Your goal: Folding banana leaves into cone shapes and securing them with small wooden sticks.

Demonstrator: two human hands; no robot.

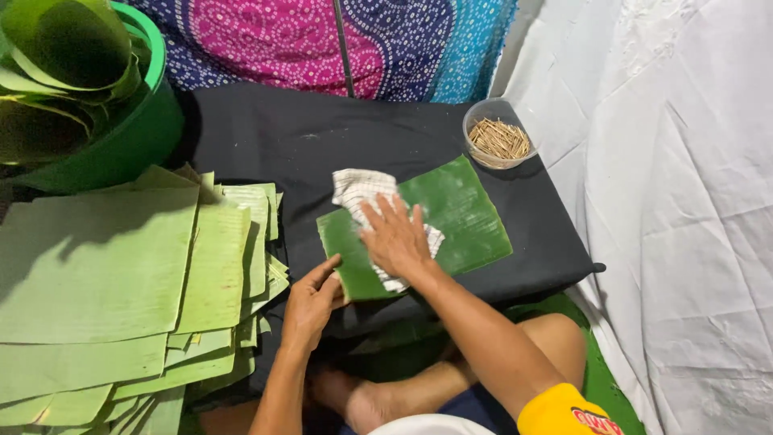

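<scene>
Banana leaf piece (459,211), rectangular, dark green, lying flat on a black cloth-covered surface (282,137); the right hand (396,238) rests on it with fingers spread, palm pressing a white checked cloth (358,189) against the leaf, while the left hand (310,302) pinches the leaf's near left corner between thumb and fingers. Adjacent items: a stack of cut banana leaves (105,282) just left of the black surface, a green plastic tub (133,133) holding rolled leaves at upper left, and a clear plastic bowl of small wooden sticks (499,137) just beyond the leaf's far corner.
</scene>
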